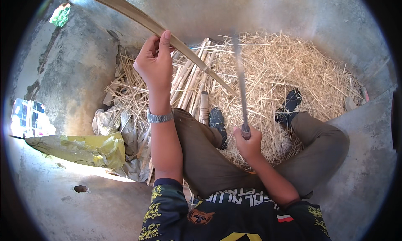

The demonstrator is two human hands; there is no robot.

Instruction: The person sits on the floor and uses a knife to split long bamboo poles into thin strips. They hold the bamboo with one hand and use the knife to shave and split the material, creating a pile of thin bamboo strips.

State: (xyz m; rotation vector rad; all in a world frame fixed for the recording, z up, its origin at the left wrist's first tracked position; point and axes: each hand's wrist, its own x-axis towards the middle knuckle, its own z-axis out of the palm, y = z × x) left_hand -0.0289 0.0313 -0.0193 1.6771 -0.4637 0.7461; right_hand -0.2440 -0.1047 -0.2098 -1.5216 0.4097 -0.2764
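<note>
My left hand (157,59) is raised at upper left, fingers closed around a long split bamboo strip (130,13). The strip slants from the top edge down to the right, and its lower end thins to a narrow tongue beyond a step. In my right hand (250,144), low in the middle, is the handle of a long knife (242,82). Its blade points away from me, upright in the picture, just right of the strip's lower end and seen nearly edge-on. Motion blurs the upper part of the blade.
Pale bamboo shavings (310,65) heap up between and beyond my feet. Several bamboo sticks (182,84) lie left of centre, near a short ridged cylinder (204,107) beside my left foot. A yellow plastic sack (83,148) lies at left. Grey concrete walls (293,11) surround me.
</note>
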